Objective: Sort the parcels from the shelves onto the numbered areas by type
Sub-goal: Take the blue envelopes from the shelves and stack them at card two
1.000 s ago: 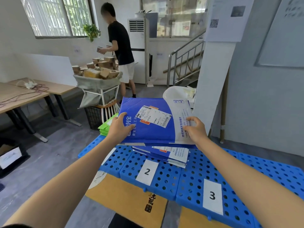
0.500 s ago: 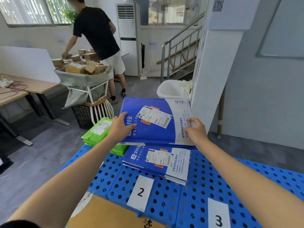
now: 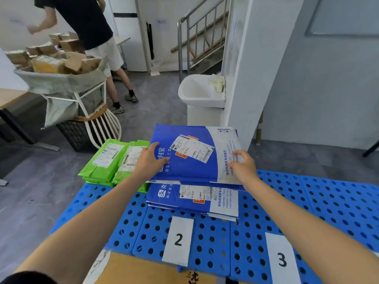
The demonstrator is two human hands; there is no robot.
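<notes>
A blue and white mailer (image 3: pixel 190 154) with a shipping label hangs just above a stack of like blue mailers (image 3: pixel 192 199) on the blue perforated pallet (image 3: pixel 307 203). My left hand (image 3: pixel 149 160) grips its left edge, thumb on top. My right hand (image 3: pixel 242 165) pinches its right, white end. The stack lies behind the white card marked 2 (image 3: pixel 178 240). A card marked 3 (image 3: pixel 281 259) lies further right. Two piles of green mailers (image 3: pixel 114 160) sit at the pallet's far left.
Another person (image 3: pixel 92 37) stands at the back left by a cloth cart (image 3: pixel 59 83) heaped with cardboard boxes. A white basin (image 3: pixel 201 93), a white pillar (image 3: pixel 252 68) and a stair rail (image 3: pixel 196 37) stand behind the pallet. Brown cardboard (image 3: pixel 139 271) lies below the pallet's front edge.
My view has tilted down and moved closer to the pallet. The held mailer has come lower over the blue stack, and both green piles now show.
</notes>
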